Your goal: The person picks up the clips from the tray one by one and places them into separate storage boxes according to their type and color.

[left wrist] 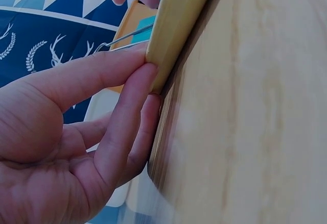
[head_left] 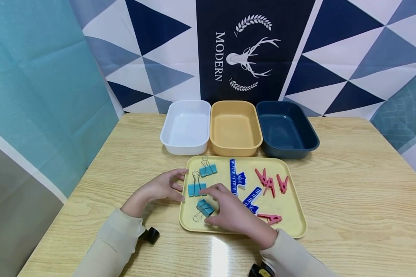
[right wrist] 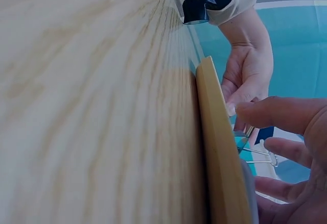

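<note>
Here's the teal binder clip with a silver wire handle [head_left: 205, 208], lower centre of the frame, lying near the lower-left corner of the shallow yellow rectangular tray [head_left: 294, 221]. The right hand [head_left: 228, 211] hovers around it, thumb and fingers apart, nothing held! Over to its left, the left hand [head_left: 161, 188] touches the tray's left rim with relaxed fingers. Danger here: that right forefinger sits over the upright teal binder clip [head_left: 193, 189] just above, so a wide pinch could drag both. Too firm a push from the left fingertips might slide the tray. And direction? Wire handle points lower left; the teal body's long axis slants upper left to lower right.
</note>
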{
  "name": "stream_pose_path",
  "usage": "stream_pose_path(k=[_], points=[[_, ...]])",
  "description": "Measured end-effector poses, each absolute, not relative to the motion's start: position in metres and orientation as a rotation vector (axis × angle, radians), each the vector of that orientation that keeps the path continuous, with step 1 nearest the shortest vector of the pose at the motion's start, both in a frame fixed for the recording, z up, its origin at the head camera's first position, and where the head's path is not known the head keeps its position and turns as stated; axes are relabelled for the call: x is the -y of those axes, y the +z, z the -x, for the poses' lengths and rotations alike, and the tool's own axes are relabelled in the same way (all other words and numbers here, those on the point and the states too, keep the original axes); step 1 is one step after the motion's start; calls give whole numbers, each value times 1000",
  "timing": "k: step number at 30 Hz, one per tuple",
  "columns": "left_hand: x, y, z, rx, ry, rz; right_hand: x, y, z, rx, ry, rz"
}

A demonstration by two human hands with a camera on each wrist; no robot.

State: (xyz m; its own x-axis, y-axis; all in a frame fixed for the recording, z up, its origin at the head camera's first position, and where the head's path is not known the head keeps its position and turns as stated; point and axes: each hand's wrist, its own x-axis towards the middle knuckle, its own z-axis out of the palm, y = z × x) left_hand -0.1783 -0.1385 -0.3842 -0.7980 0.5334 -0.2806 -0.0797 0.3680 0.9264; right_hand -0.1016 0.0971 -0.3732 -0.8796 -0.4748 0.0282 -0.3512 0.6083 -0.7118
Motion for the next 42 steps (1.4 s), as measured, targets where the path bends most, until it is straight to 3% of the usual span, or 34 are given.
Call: stream_pose_path(k=[28,42], points=[[139,-385,180,-2073,1459,-403,-88,-383,111,-2537,-1360,684],[139,-385,180,-2083,1452,-408,-93,-374,115,-2346,-1541,524]])
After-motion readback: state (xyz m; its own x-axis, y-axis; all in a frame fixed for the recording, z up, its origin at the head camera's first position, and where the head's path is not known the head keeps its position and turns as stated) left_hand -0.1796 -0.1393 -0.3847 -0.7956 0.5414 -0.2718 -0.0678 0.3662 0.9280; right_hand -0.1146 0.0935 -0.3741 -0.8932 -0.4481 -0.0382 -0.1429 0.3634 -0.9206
